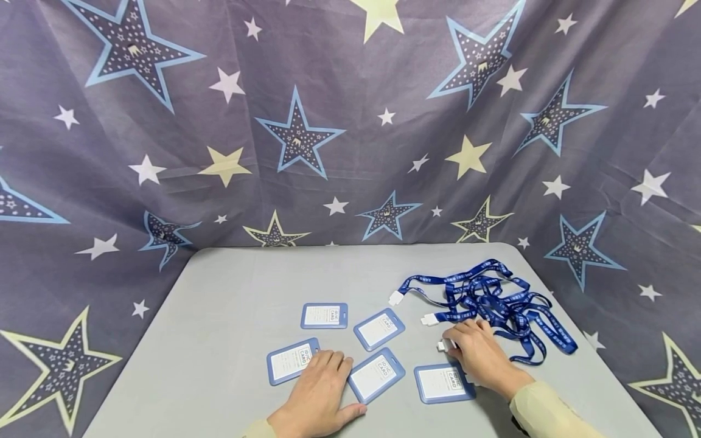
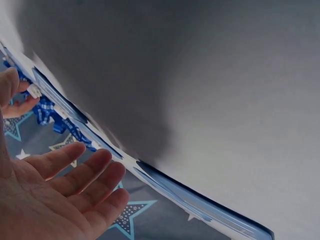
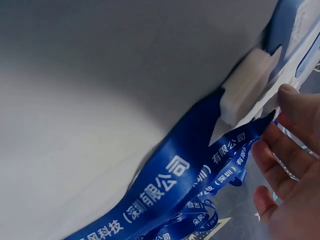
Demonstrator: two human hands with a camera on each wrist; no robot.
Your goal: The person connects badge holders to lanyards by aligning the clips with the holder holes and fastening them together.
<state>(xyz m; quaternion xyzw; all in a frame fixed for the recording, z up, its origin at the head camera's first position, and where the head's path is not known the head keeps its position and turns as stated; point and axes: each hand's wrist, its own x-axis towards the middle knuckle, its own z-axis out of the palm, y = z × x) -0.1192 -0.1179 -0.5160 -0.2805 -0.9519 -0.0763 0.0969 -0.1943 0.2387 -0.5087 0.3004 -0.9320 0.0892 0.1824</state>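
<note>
Right hand point(image 1: 481, 358): while its thumb and fingertips pinch a white clip point(image 1: 444, 346), it sits just beside the rightmost card holder point(image 1: 443, 384).
Left hand point(image 1: 319, 392): fingers loosely extended, between two card holders point(image 1: 288, 363) point(image 1: 376, 375).
Card holders: five, blue, flat on the grey table point(image 1: 219, 316).
Lanyards point(image 1: 495, 309): blue, tangled beyond the right hand.

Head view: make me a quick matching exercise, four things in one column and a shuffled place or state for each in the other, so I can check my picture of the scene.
Things:
1. Left hand
2. Right hand
3. Lanyards
4. Star-patterned backdrop

Places and states:
A. Pinching a white clip
B. Hanging behind the table
C. Among the card holders, holding nothing
D. Blue, in a tangled heap towards the right side

Right pairs: 1-C, 2-A, 3-D, 4-B.
</note>
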